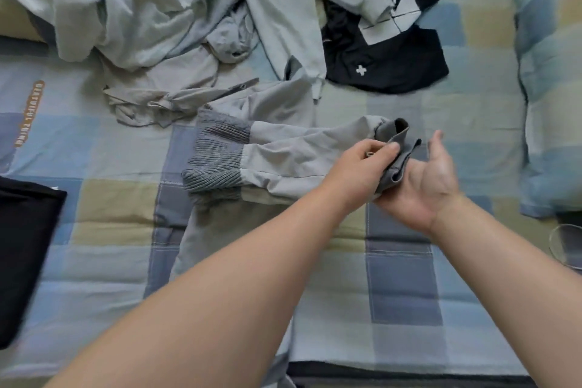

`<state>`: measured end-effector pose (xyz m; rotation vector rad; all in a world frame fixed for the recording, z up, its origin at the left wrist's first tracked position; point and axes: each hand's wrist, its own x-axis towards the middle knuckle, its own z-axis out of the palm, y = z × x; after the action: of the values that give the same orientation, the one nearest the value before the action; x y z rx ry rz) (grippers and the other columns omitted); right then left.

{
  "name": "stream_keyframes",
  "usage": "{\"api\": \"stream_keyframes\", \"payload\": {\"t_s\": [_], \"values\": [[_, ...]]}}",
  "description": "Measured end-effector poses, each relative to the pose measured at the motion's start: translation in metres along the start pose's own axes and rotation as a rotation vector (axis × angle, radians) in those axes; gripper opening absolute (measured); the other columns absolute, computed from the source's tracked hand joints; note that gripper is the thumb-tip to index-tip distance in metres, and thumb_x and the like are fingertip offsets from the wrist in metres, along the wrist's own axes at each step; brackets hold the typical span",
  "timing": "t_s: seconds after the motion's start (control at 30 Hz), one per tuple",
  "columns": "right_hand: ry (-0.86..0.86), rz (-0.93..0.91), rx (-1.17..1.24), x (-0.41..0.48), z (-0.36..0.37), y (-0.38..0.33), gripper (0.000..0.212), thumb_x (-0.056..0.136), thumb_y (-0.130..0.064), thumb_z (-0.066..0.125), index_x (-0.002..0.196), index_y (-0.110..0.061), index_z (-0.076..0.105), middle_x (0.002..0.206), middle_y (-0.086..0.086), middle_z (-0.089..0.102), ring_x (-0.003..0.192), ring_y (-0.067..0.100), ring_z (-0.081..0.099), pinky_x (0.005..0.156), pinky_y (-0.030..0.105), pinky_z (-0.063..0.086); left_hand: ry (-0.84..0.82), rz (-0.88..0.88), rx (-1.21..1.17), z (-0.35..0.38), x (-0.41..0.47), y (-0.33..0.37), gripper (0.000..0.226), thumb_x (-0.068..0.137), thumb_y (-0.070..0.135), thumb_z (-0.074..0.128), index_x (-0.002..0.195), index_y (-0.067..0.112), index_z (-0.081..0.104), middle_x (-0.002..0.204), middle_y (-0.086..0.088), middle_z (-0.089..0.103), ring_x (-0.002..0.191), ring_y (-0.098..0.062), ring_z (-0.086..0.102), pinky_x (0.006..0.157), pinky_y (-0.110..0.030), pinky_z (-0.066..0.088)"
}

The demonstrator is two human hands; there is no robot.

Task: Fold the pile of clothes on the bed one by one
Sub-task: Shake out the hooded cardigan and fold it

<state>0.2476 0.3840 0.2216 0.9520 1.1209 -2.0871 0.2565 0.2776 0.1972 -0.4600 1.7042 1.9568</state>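
Observation:
A grey garment [283, 161] with dark ribbed bands [214, 161] lies across the middle of the bed. My left hand [362, 164] pinches its right end, a dark grey cuff [395, 148], between thumb and fingers. My right hand [428, 179] lies palm up under that cuff, fingers straight. A heap of pale green and grey clothes [163, 9] sits at the back left. Beside it, at the back centre-right, lie black clothes [393, 66] with a white cross and a grey sleeve.
The bed has a checked blue, grey and beige cover [406, 287]. A matching pillow [554, 98] lies at the right edge. A black piece of cloth [25, 255] rests at the left edge. A round wire-like object [567, 246] shows at the far right.

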Motion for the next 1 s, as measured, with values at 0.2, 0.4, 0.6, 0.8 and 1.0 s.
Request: {"api": "stream_keyframes", "payload": {"t_s": [0.2, 0.4, 0.6, 0.8, 1.0], "values": [[-0.081, 0.009, -0.02, -0.004, -0.04, -0.02, 0.11, 0.084, -0.088, 0.011, 0.119, -0.003, 0.072, 0.127, 0.021, 0.067, 0.116, 0.034, 0.067, 0.099, 0.052, 0.051, 0.027, -0.053, -0.016, 0.039, 0.008, 0.003, 0.033, 0.089, 0.041, 0.073, 0.101, 0.011, 0.064, 0.083, 0.003, 0.064, 0.069, -0.006, 0.057, 0.066, -0.016, 0.048], [-0.206, 0.058, -0.118, 0.01, -0.01, 0.002, 0.097, 0.091, -0.081, 0.008, 0.142, -0.011, 0.053, 0.135, 0.015, 0.064, 0.123, 0.031, 0.062, 0.097, 0.044, 0.049, 0.131, -0.11, -0.235, -0.012, 0.004, 0.004, 0.09, 0.059, 0.057, 0.084, 0.123, -0.002, 0.061, 0.105, -0.017, 0.074, 0.092, -0.031, 0.072, 0.077, -0.039, 0.058], [-0.298, 0.179, -0.189, 0.039, 0.065, 0.053, 0.08, 0.099, -0.07, 0.013, 0.139, -0.018, 0.057, 0.128, 0.007, 0.069, 0.108, 0.02, 0.071, 0.076, 0.035, 0.06, 0.285, -0.094, -0.046, -0.126, -0.003, -0.012, 0.043, 0.073, 0.017, 0.084, 0.111, 0.012, 0.064, 0.095, -0.008, 0.074, 0.087, -0.025, 0.072, 0.066, -0.032, 0.057], [0.057, -0.269, -0.956, 0.086, 0.105, 0.099, 0.029, 0.102, -0.021, 0.047, 0.119, -0.017, 0.07, 0.128, 0.001, 0.068, 0.118, 0.017, 0.06, 0.1, 0.031, 0.047, 0.584, -0.227, 0.433, -0.231, 0.008, -0.054, 0.048, 0.089, 0.022, 0.069, 0.133, 0.02, 0.05, 0.13, -0.003, 0.059, 0.116, -0.023, 0.057, 0.093, -0.035, 0.046], [0.244, -0.372, -1.756, 0.135, 0.05, 0.136, 0.056, 0.101, -0.041, 0.043, 0.154, -0.047, 0.026, 0.169, -0.009, 0.002, 0.155, 0.026, 0.001, 0.122, 0.05, 0.009, 0.506, 0.288, 1.142, -0.213, 0.017, -0.1, 0.052, 0.093, 0.032, 0.052, 0.145, 0.029, 0.047, 0.164, -0.003, 0.028, 0.151, -0.03, 0.02, 0.119, -0.051, 0.021]]}}
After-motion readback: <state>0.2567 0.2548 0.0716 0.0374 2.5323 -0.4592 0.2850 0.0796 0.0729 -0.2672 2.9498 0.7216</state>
